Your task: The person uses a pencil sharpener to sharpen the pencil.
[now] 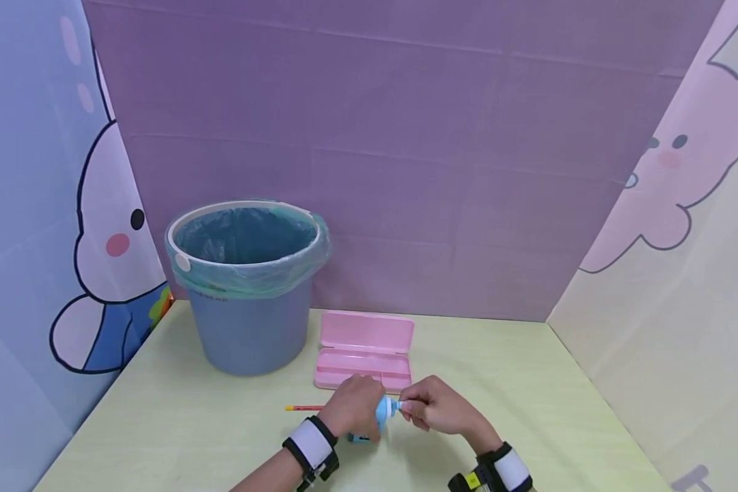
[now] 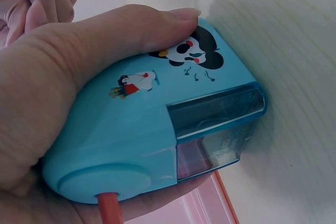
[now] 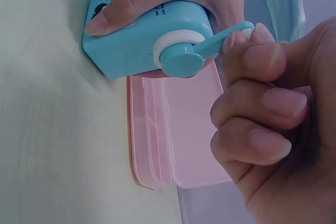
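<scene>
A light blue crank pencil sharpener [image 2: 142, 124] with cartoon stickers and a clear shavings drawer [image 2: 210, 150] is gripped by my left hand [image 1: 357, 404], thumb across its top. From the sharpener's hole sticks a red pencil [image 2: 110, 209]; its yellow end points left in the head view. On the opposite side, my right hand [image 1: 439, 406] pinches the end of the crank handle [image 3: 220, 41] between thumb and forefinger, the other fingers curled. Just behind both hands lies a pink pencil case [image 1: 365, 331] with its lid up.
A blue bin [image 1: 252, 335] lined with a green-blue bag stands at the back left of the pale wooden table [image 1: 498, 383]. A purple cloth wall [image 1: 406, 171] rises behind, with cartoon-print sheets at both sides.
</scene>
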Motion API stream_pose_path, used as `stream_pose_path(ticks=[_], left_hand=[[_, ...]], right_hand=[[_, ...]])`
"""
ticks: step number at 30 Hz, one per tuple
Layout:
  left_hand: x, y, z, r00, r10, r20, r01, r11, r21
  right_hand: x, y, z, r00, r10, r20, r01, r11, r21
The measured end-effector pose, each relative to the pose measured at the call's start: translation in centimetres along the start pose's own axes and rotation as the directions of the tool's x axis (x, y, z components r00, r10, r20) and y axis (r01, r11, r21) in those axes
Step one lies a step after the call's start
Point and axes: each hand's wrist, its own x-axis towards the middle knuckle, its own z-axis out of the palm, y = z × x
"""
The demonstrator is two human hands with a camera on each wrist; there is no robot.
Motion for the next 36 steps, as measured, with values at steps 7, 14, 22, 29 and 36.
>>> stream_pose_path(ticks=[7,14,22,29,36], left_hand=[[-0.1,0.1,0.0,1.0,-0.008,0.004,0.008,1.0,-0.006],[-0.2,0.2,0.0,1.0,0.018,-0.015,-0.018,1.0,0.015],[-0.2,0.1,-0.3,1.0,0.015,-0.023,-0.015,1.0,0.011],[-0.2,-0.2,-0.2,0.999,0.03,-0.033,-0.029,0.999,0.019],[-0.2,-0.1,0.0,0.999,0.028,-0.038,-0.028,1.0,0.01]], right_hand=[[0.7,0.2,-0.3,0.999,0.008,-0.053,-0.01,0.999,-0.038],[1.3,0.7,-0.3,0.994,-0.025,-0.102,0.021,0.999,-0.041],[2.2,1.0,-0.2,0.986,-0.039,-0.159,0.026,0.996,-0.084],[2.9,1.7,0.1,0.978,-0.023,-0.205,0.002,0.995,-0.101],[3.3,2.4,0.5,0.976,0.023,-0.216,-0.034,0.998,-0.049]])
